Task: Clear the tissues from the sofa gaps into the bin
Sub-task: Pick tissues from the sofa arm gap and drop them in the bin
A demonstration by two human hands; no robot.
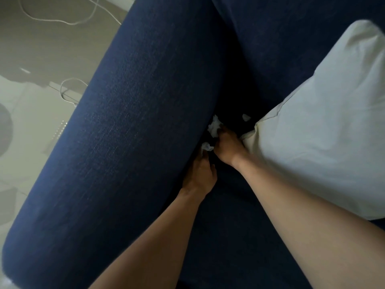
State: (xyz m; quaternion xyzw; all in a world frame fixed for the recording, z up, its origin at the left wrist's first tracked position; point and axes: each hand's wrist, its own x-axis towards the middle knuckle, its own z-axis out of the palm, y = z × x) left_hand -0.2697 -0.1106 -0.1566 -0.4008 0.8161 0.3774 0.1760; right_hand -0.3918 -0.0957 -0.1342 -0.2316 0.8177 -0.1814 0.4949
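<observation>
Both hands reach into the dark gap between the navy sofa armrest (116, 142) and the seat cushion (233, 236). My right hand (227, 146) pinches a crumpled white tissue (214, 126) at the gap. Just below it, my left hand (201, 172) has its fingertips on a second small tissue (206, 146); whether it grips that tissue is unclear. A third tissue scrap (246, 117) lies deeper in the gap, beside the pillow corner. No bin is in view.
A large white pillow (325, 122) rests on the seat to the right, touching my right wrist. Left of the armrest lies pale floor (31, 126) with white cables (68, 88) and a dark round object at the far left edge.
</observation>
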